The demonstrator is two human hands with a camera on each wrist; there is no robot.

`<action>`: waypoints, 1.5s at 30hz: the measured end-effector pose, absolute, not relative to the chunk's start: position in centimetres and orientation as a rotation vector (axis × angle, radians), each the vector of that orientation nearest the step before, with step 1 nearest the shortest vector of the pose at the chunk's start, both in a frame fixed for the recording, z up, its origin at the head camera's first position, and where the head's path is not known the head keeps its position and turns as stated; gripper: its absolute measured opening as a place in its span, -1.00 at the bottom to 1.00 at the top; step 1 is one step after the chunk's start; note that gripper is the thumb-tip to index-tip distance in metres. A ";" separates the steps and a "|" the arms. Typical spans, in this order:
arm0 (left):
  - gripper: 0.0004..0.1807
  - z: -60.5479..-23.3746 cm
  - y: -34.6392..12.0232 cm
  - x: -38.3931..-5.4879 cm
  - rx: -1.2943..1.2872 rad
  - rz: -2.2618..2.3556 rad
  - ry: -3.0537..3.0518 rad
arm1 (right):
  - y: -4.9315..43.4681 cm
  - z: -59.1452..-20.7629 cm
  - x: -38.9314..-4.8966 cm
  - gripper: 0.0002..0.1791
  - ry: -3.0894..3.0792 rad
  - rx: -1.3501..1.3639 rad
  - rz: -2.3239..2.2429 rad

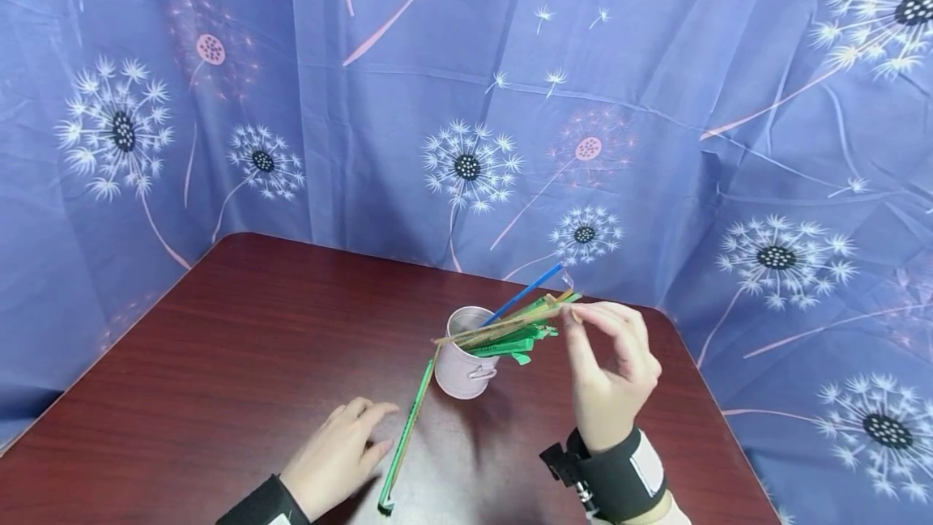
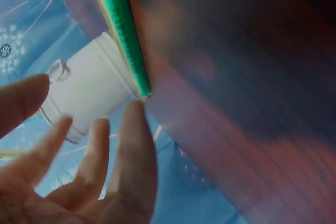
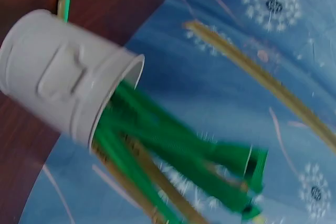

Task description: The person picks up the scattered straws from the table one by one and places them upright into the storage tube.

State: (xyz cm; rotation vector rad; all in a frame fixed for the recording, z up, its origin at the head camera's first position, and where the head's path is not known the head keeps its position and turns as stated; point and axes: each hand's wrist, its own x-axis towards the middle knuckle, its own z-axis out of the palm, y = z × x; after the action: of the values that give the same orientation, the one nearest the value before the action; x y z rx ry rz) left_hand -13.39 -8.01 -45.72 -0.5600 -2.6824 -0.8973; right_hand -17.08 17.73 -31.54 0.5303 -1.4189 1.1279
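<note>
My right hand [image 1: 612,371] is raised to the right of a small white bucket [image 1: 461,377]. Thumb and forefinger pinch the end of a long thin tan stick [image 3: 262,85], which slants across above the bucket's mouth. Inside the bucket lean several green-wrapped straws [image 1: 510,344] and tan sticks, plus a blue stick [image 1: 525,294]. My left hand [image 1: 338,452] is low over the table with loosely extended fingers, holding nothing. Close to its fingertips, a green-wrapped straw [image 1: 408,432] lies on the table with a thin tan stick along its side.
Everything stands on a dark red-brown wooden table [image 1: 291,330]. Blue cloth [image 1: 379,144] with a dandelion print hangs behind and at both sides. A side handle [image 1: 483,373] sticks out from the bucket.
</note>
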 end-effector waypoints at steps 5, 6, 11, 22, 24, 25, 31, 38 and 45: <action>-0.67 -46.6 -8.1 -13.4 -0.709 -0.851 -2.729 | 18.4 -31.6 -17.7 -0.89 -1.426 0.403 1.004; -0.68 -46.7 -8.1 -13.4 -0.736 -0.844 -2.732 | 18.6 -31.7 -17.8 -0.88 -1.435 0.395 0.976; -0.73 -47.2 -8.0 -13.6 -0.842 -0.815 -2.749 | 19.4 -33.0 -18.7 -0.82 -1.522 0.417 0.859; -0.80 -47.8 -8.1 -14.1 -0.922 -0.902 -2.927 | 19.5 -36.0 -20.1 -0.81 -1.775 0.515 0.726; -0.86 -47.8 -8.0 -14.3 -0.910 -0.936 -2.955 | 19.4 -36.4 -20.1 -0.88 -1.814 0.516 0.713; -0.89 -47.9 -8.0 -14.4 -0.902 -0.948 -2.966 | 19.4 -36.5 -20.1 -0.90 -1.836 0.513 0.710; -0.82 -48.2 -8.0 -14.4 -0.857 -0.950 -2.932 | 18.9 -37.5 -20.1 -0.91 -1.942 0.508 0.627; -0.55 -47.9 -7.7 -14.4 -0.689 -1.027 -2.934 | 18.6 -38.1 -20.2 -0.85 -1.996 0.542 0.494; -0.44 -47.5 -7.7 -14.4 -0.549 -1.055 -2.980 | 18.5 -38.1 -20.3 -0.84 -2.019 0.542 0.477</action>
State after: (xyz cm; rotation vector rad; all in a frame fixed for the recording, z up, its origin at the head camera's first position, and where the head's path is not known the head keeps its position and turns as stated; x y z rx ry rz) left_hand -14.38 -7.68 -47.52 -0.5489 -2.9796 -1.0548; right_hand -20.30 18.51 -38.15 0.5417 -2.0192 0.4768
